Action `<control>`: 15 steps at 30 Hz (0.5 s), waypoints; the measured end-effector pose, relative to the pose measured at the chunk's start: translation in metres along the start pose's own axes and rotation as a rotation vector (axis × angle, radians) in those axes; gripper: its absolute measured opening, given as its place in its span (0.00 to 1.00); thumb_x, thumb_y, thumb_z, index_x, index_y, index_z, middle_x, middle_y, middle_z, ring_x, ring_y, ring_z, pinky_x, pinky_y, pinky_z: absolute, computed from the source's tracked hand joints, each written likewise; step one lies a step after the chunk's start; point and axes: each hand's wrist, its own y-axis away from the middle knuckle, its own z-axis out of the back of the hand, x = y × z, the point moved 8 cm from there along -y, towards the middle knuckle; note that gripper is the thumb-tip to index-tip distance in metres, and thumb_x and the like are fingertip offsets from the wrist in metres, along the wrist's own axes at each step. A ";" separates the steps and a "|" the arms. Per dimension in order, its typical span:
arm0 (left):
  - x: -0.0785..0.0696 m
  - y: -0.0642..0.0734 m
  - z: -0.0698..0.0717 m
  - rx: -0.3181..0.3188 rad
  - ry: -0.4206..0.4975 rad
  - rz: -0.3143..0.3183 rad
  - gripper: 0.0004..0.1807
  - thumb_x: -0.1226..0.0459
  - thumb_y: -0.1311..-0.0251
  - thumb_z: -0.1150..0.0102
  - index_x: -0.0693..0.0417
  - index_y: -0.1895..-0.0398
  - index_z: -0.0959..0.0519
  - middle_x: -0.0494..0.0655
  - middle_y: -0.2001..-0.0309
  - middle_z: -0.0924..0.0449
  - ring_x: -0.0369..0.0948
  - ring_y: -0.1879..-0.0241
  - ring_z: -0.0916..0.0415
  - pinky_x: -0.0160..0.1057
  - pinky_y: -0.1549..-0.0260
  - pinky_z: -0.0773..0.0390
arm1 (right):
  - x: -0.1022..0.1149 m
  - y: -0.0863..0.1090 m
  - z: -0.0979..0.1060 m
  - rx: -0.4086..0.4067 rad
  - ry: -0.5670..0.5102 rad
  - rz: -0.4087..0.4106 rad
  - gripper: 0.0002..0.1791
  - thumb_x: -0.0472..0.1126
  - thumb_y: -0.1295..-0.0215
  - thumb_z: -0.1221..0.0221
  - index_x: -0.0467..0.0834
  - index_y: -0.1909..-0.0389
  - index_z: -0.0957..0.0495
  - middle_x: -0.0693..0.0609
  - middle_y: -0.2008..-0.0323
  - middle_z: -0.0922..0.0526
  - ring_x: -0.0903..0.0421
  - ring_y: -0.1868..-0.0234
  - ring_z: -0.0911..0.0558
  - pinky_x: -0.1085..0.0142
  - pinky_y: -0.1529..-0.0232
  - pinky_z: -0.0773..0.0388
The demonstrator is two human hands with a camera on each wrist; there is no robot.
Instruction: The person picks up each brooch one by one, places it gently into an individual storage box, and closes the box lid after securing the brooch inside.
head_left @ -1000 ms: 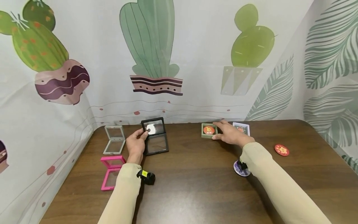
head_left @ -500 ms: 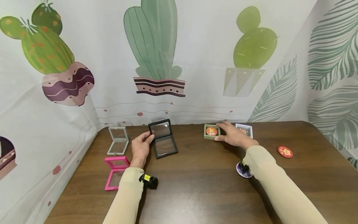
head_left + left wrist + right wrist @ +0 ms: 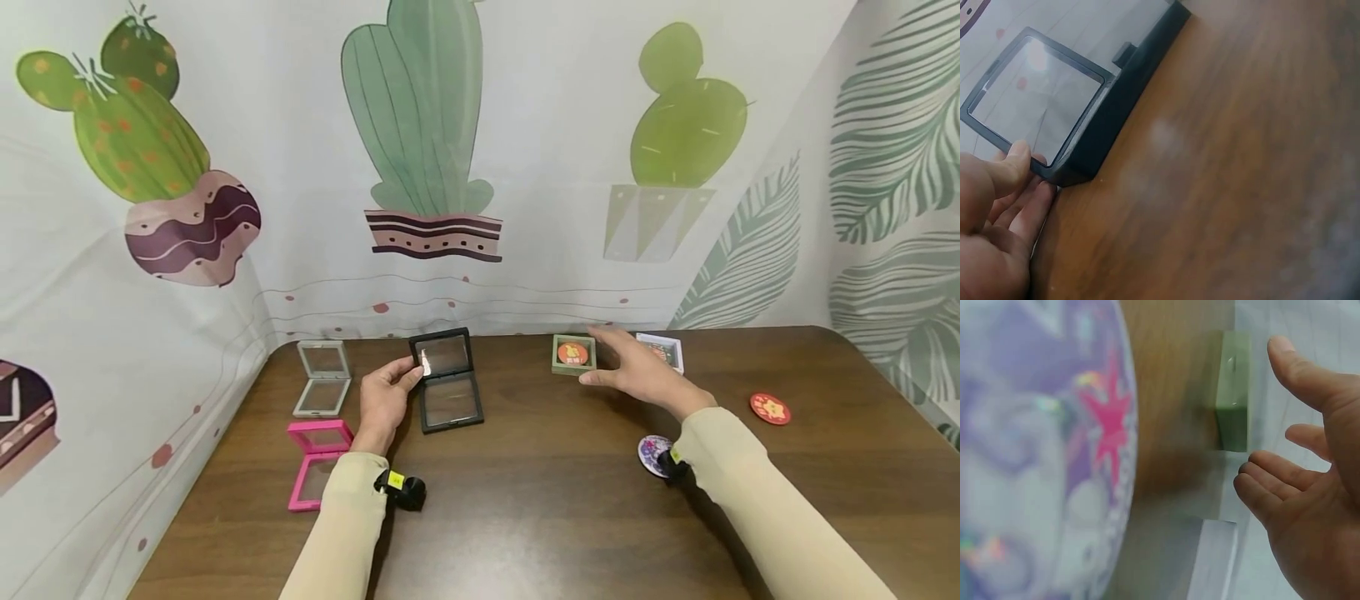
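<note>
My left hand point(image 3: 384, 400) pinches the left edge of an open black display frame point(image 3: 444, 379) with clear panes, its lid tilted up. In the left wrist view, the thumb lies on a corner of the lid point(image 3: 1041, 167) and fingers are behind it. Over on the right, my right hand point(image 3: 636, 367) is spread just beside a closed green display frame point(image 3: 574, 371) holding a round red disc point(image 3: 572, 354). The right wrist view has a visible gap between the fingers and the green frame point(image 3: 1233, 403).
Open grey point(image 3: 322, 397) and pink point(image 3: 303, 505) frames stand at the left. A whitish-lilac frame point(image 3: 678, 358) with a disc inside lies behind the right hand. A purple round disc point(image 3: 652, 457) is near the right wrist, and a red disc point(image 3: 770, 409) lies farther right.
The black frame has turned to stand straighter, my left hand staying on its edge. My right hand has drawn slightly away from the green frame. The whole view has shifted a little.
</note>
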 end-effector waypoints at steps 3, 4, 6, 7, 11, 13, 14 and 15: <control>-0.002 0.003 -0.001 0.009 -0.014 -0.012 0.14 0.67 0.29 0.32 0.62 0.44 0.12 0.56 0.47 0.12 0.48 0.45 0.17 0.31 0.53 0.23 | 0.005 0.011 0.004 0.001 0.049 0.000 0.48 0.50 0.32 0.27 0.33 0.20 0.38 0.29 0.24 0.36 0.29 0.25 0.35 0.34 0.28 0.37; -0.003 0.004 -0.001 0.011 -0.018 -0.015 0.14 0.67 0.29 0.32 0.62 0.44 0.12 0.56 0.47 0.11 0.49 0.44 0.17 0.33 0.52 0.23 | 0.008 0.014 0.005 0.001 0.051 0.003 0.48 0.49 0.33 0.26 0.33 0.20 0.38 0.29 0.25 0.34 0.29 0.27 0.32 0.34 0.30 0.35; -0.004 0.005 -0.002 0.018 -0.014 -0.025 0.14 0.67 0.29 0.32 0.62 0.44 0.12 0.55 0.47 0.11 0.49 0.43 0.17 0.38 0.48 0.22 | 0.011 0.022 0.008 -0.001 0.049 0.018 0.47 0.48 0.34 0.26 0.32 0.22 0.36 0.30 0.27 0.31 0.29 0.30 0.28 0.35 0.32 0.31; -0.005 0.006 -0.003 0.020 -0.015 -0.028 0.14 0.67 0.29 0.32 0.61 0.44 0.12 0.55 0.47 0.11 0.49 0.43 0.17 0.40 0.48 0.22 | 0.013 0.026 0.010 -0.003 0.048 0.032 0.47 0.47 0.34 0.25 0.31 0.23 0.35 0.30 0.28 0.29 0.29 0.32 0.26 0.36 0.33 0.29; -0.005 0.008 -0.004 0.019 -0.015 -0.044 0.14 0.67 0.30 0.31 0.61 0.45 0.11 0.53 0.48 0.11 0.48 0.43 0.17 0.39 0.48 0.22 | 0.018 0.041 0.013 -0.015 0.061 0.077 0.45 0.48 0.36 0.24 0.31 0.25 0.31 0.32 0.31 0.25 0.31 0.33 0.25 0.36 0.33 0.30; -0.006 0.010 -0.004 0.011 -0.021 -0.055 0.13 0.67 0.31 0.30 0.61 0.46 0.11 0.54 0.49 0.10 0.48 0.45 0.16 0.34 0.51 0.22 | 0.017 0.049 0.012 -0.013 0.073 0.084 0.44 0.49 0.36 0.24 0.31 0.26 0.30 0.32 0.31 0.24 0.32 0.31 0.26 0.36 0.32 0.31; -0.006 0.010 -0.004 0.008 -0.022 -0.058 0.13 0.67 0.31 0.30 0.62 0.47 0.11 0.54 0.50 0.10 0.47 0.46 0.16 0.32 0.53 0.23 | 0.017 0.053 0.011 -0.011 0.081 0.086 0.44 0.50 0.36 0.24 0.32 0.26 0.30 0.33 0.32 0.24 0.32 0.31 0.27 0.36 0.32 0.31; -0.006 0.011 -0.004 0.006 -0.019 -0.060 0.13 0.67 0.32 0.30 0.62 0.47 0.11 0.55 0.50 0.10 0.47 0.47 0.16 0.30 0.55 0.23 | 0.015 0.057 0.010 -0.009 0.089 0.088 0.45 0.51 0.36 0.24 0.32 0.26 0.29 0.33 0.32 0.24 0.32 0.30 0.28 0.35 0.32 0.32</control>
